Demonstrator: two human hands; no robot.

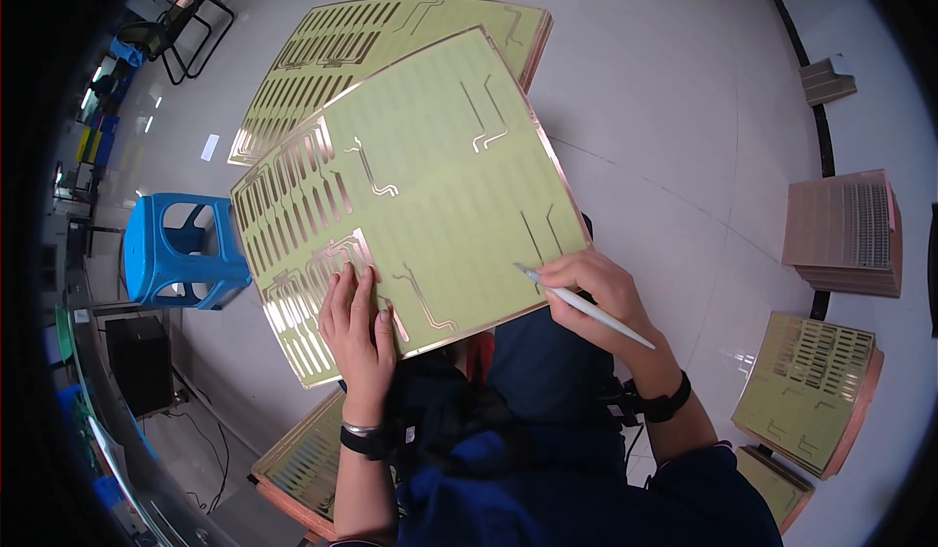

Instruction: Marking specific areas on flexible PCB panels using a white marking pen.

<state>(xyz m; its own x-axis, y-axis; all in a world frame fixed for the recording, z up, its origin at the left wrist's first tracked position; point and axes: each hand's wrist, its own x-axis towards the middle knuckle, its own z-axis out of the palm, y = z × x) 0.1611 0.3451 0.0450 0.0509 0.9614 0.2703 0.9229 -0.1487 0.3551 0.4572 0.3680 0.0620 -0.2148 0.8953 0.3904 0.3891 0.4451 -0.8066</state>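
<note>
A large pale green circuit board panel (449, 195) with copper traces and a copper edge lies tilted across my lap. My left hand (360, 337) rests flat on its near left part, fingers stretched over the copper pattern, holding nothing. In my right hand (601, 298) is a slim white craft knife (596, 313), gripped like a pen. Its grey blade tip points left, close to the panel's surface near the right edge, by some thin traces; whether it touches cannot be told.
Beyond the panel stands a stack of similar boards (391, 34), partly covered by it. A blue plastic stool (186, 244) is at left, near a black box (139, 363). More board stacks (806, 391) sit at right along the wall, and another stack (303, 459) is at lower left.
</note>
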